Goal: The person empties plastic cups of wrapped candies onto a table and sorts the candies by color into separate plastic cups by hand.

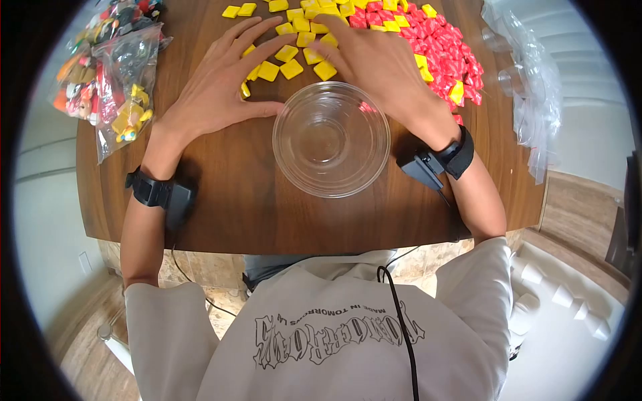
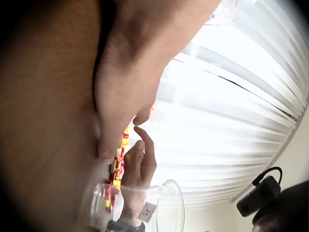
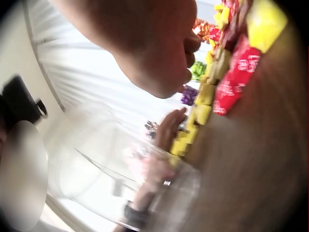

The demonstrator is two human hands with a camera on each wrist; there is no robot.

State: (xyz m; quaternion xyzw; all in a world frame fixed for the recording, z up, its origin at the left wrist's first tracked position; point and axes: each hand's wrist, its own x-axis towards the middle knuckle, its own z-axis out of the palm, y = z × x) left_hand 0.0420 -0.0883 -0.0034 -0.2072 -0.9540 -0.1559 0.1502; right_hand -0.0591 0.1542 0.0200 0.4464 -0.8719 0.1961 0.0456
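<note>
A clear round plastic bowl (image 1: pixel 294 167) stands on the wooden table in front of the person. My left hand (image 1: pixel 217 80) spreads around the near left of a group of yellow square wrapped pieces (image 1: pixel 269 71), its thumb tip right at the bowl's rim. From the other side, my right hand (image 1: pixel 381 67) reaches over the same group, its fingers loosely bent among the yellow pieces. Its wrist side overlaps the bowl's far right rim in the head view. Neither hand grips anything. In the right wrist view, red wrapped pieces (image 3: pixel 236 79) with white lettering lie close to the right hand.
A heap of red wrapped pieces (image 1: pixel 445 50), mixed with some yellow ones, covers the far right. Bags of small colourful figures (image 1: pixel 124 87) lie at the far left. Clear plastic packaging (image 1: pixel 535 87) runs along the right edge. Green (image 3: pixel 198 71) and purple bundles (image 3: pixel 189 95) stand farther back.
</note>
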